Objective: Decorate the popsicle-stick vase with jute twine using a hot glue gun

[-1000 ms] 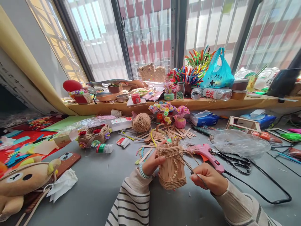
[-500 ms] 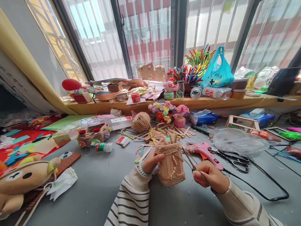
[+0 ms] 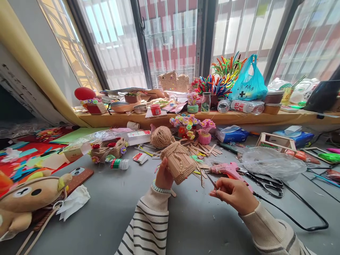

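Observation:
My left hand (image 3: 164, 177) is closed around a small pot (image 3: 180, 163) made of craft sticks, with twine wound about its rim and base and a braided twine trim on its side. The pot tilts, its base toward the lower right and its rim toward the twine ball (image 3: 160, 137). My right hand (image 3: 230, 194) pinches a slim, pointed metal tool (image 3: 211, 180), tweezers or small scissors; I cannot tell which. The tool's tip points up and left, apart from the pot. A pink glue gun (image 3: 230, 170) lies just behind my right hand.
Loose craft sticks (image 3: 209, 148) are strewn behind the pot. Black-handled scissors (image 3: 268, 186) and a black cord (image 3: 297, 216) lie at right. A small bottle (image 3: 119, 164), a phone (image 3: 81, 175) and a plush bear (image 3: 34, 198) are at left. Flower pots (image 3: 204, 136) stand at the back.
My left hand has lifted and tipped the pot, so its base now swings to the right. My right hand has shifted slightly left and up with the tool. The view has turned a little.

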Action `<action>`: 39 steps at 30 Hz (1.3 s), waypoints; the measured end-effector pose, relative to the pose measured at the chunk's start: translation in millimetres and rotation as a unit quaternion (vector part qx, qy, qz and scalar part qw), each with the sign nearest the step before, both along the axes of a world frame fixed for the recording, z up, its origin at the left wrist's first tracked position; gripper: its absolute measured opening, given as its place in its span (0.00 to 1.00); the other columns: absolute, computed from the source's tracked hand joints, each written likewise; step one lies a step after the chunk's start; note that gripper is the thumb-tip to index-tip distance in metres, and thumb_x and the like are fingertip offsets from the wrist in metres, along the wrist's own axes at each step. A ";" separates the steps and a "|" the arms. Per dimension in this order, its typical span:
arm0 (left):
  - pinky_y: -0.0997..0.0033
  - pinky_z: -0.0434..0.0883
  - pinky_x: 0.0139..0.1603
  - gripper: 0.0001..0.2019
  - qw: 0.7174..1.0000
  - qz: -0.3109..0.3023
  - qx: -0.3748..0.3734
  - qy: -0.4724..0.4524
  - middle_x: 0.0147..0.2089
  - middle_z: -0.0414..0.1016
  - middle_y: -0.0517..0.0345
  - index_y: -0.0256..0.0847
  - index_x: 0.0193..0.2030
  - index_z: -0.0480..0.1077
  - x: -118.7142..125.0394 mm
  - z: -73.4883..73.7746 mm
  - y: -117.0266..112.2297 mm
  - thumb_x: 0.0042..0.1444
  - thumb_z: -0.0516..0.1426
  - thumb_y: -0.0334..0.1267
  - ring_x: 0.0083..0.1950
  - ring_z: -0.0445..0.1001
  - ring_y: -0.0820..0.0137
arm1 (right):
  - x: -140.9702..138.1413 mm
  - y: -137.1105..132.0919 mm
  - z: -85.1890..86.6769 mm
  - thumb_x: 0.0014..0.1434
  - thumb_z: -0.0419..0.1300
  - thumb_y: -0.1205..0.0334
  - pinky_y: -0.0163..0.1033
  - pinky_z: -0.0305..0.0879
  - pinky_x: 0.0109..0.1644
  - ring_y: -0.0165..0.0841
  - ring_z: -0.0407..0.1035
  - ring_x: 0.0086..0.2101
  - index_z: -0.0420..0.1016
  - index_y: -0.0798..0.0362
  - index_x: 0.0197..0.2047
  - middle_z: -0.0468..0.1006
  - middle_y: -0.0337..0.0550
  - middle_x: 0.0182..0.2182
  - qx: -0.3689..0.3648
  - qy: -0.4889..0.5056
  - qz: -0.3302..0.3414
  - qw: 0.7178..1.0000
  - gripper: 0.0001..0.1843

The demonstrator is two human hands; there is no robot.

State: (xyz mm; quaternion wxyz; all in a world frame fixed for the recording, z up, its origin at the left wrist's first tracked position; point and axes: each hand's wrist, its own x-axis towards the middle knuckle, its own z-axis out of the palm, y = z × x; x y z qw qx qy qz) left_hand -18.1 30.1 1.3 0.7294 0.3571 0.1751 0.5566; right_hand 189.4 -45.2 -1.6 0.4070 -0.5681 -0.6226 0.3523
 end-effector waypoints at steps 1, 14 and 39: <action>0.54 0.65 0.51 0.22 1.000 0.014 -0.004 -0.016 0.46 0.74 0.53 0.42 0.50 0.66 -0.7 1.8 -0.3 0.50 0.53 0.50 0.49 0.70 0.59 | -0.5 0.6 -3.0 0.40 0.63 0.50 0.32 0.47 0.22 0.23 0.50 0.17 0.62 0.52 0.19 0.60 0.31 0.12 0.001 -0.022 0.004 1.000 0.17; 0.53 0.60 0.57 0.21 0.982 0.166 -0.040 -0.080 0.52 0.70 0.52 0.43 0.48 0.67 1.6 3.0 12.3 0.51 0.52 0.51 0.58 0.62 0.58 | -4.7 5.9 -11.1 0.42 0.61 0.63 0.32 0.52 0.25 0.26 0.60 0.20 0.69 0.54 0.23 0.70 0.35 0.15 -0.081 -0.232 0.030 0.969 0.04; 0.54 0.60 0.57 0.23 0.997 0.004 0.029 0.077 0.46 0.74 0.50 0.40 0.47 0.68 6.4 -3.8 -1.0 0.45 0.58 0.49 0.57 0.63 0.54 | -3.8 0.2 -4.9 0.52 0.54 0.50 0.34 0.64 0.25 0.27 0.66 0.19 0.70 0.53 0.28 0.72 0.38 0.21 0.107 -0.013 -0.077 0.991 0.14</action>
